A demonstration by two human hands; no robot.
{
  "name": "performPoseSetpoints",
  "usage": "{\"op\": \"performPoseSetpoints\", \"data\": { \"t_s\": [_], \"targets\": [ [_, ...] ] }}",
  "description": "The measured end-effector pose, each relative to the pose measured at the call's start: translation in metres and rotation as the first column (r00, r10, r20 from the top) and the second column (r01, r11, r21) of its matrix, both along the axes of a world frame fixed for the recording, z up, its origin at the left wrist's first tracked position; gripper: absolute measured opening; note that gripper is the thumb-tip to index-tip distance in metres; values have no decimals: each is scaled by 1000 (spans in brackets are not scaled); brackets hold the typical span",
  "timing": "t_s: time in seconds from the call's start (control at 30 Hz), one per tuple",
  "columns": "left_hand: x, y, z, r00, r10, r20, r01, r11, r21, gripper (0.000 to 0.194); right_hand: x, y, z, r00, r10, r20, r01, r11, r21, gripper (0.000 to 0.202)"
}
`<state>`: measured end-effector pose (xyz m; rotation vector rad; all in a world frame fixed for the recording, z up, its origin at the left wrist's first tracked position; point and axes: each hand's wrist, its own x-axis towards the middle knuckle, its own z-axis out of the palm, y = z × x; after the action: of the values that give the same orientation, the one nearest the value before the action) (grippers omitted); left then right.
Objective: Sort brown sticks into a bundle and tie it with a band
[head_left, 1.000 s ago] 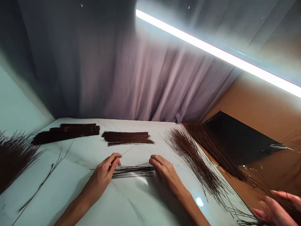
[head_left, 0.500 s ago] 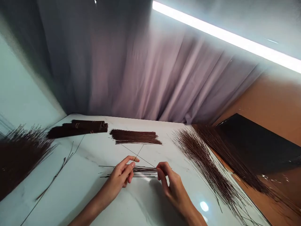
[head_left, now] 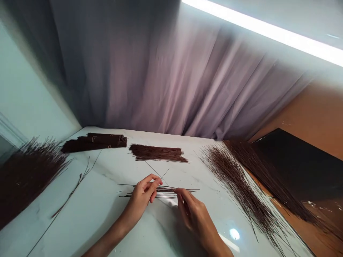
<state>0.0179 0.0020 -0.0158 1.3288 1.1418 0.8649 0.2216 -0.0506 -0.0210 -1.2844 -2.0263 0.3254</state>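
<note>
My left hand [head_left: 143, 191] is closed, thumb and index finger pinching a thin dark stick [head_left: 165, 173] that points up to the right. A second thin dark stick [head_left: 152, 167] slants down to my right hand [head_left: 195, 210], whose thumb and fingertips are closed on its lower end. The two sticks cross just beyond my left fingertips. Under and between both hands, a loose row of thin dark sticks [head_left: 166, 193] lies crosswise on the white marbled table [head_left: 150, 228]. My left hand hides part of that row.
Beyond my hands lies a neat brown stick bundle [head_left: 159, 152], with tied dark bundles [head_left: 99, 142] to its left. Large loose stick piles flank me, one at left [head_left: 29, 175] and one at right [head_left: 238, 185]. A few joined strands [head_left: 71, 194] lie left of my arm.
My left index finger, stretched out before, has curled in to meet the thumb on its stick. The right hand keeps its pinch. The whole view has shifted slightly.
</note>
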Motion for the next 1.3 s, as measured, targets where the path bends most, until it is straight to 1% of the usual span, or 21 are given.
{"op": "performPoseSetpoints", "data": {
  "t_s": [0.1, 0.2, 0.27, 0.43, 0.53, 0.63, 0.73, 0.83, 0.9, 0.93, 1.0, 1.03, 1.07, 1.1, 1.13, 1.17, 1.2, 1.27, 1.3],
  "targets": [
    [2, 2, 0, 999, 7, 34, -7, 1000, -17, 44, 1, -1, -1, 999, 2, 32, -2, 1000, 0, 19],
    [3, 2, 2, 991, 0, 137, 11, 997, -79, 43, 2, 0, -2, 998, 0, 58, -1, 1000, 22, 19],
    [4, 1, 4, 985, 9, 171, 6, 996, -85, 42, 3, 1, -3, 997, -2, 79, -1, 999, 34, 18],
    [5, 0, 5, 992, 38, 117, -29, 996, -78, 44, 3, 1, -6, 995, 9, 96, -16, 997, 72, 15],
    [5, -1, 6, 988, 23, 153, -13, 997, -70, 43, 2, 0, -6, 996, -14, 83, 12, 1000, 25, 9],
    [5, -3, 9, 981, 9, 193, 1, 999, -49, 42, 0, 0, -5, 997, -42, 61, 41, 999, 7, 12],
    [6, -6, 9, 982, 20, 188, -12, 999, -45, 42, -1, 1, -3, 999, -20, 41, 19, 1000, 11, 15],
    [8, -7, 7, 992, 32, 124, -31, 999, -10, 40, -2, 1, -1, 1000, -1, 11, 1, 1000, -12, 17],
    [3, -3, 7, 999, 43, 32, -44, 998, 43, 38, 0, 2, 0, 1000, 9, -2, -9, 1000, -22, 19],
    [-3, 0, 8, 998, 46, -31, -43, 996, 77, 37, 2, 3, 1, 1000, 15, -10, -15, 1000, -28, 20],
    [-23, 10, 13, 980, 78, -182, -48, 985, 167, 35, 12, 5, 3, 999, 34, -8, -34, 998, -59, 21],
    [-36, 16, 17, 954, 156, -258, -96, 968, 230, 35, 19, 6, 4, 999, 48, 8, -48, 995, -89, 22],
    [-51, 22, 21, 909, 271, -316, -171, 935, 309, 36, 25, 7, 5, 997, 62, 37, -56, 991, -125, 22],
    [-66, 28, 25, 860, 357, -364, -220, 904, 367, 36, 31, 8, 6, 994, 73, 79, -60, 987, -150, 22],
    [-78, 34, 28, 820, 417, -393, -252, 878, 406, 36, 36, 11, 7, 989, 81, 128, -60, 986, -158, 22],
    [-88, 38, 31, 794, 444, -415, -265, 867, 421, 37, 39, 14, 8, 981, 82, 174, -57, 988, -141, 19],
    [-94, 41, 33, 784, 452, -425, -269, 865, 425, 38, 40, 20, 8, 975, 72, 212, -51, 994, -101, 16],
    [-94, 41, 33, 794, 419, -441, -237, 880, 411, 40, 37, 37, 9, 965, 49, 258, -50, 999, -1, 9],
    [-89, 39, 33, 805, 388, -450, -205, 892, 403, 39, 34, 50, 9, 962, 43, 270, -56, 998, 40, 11]
  ]
}}
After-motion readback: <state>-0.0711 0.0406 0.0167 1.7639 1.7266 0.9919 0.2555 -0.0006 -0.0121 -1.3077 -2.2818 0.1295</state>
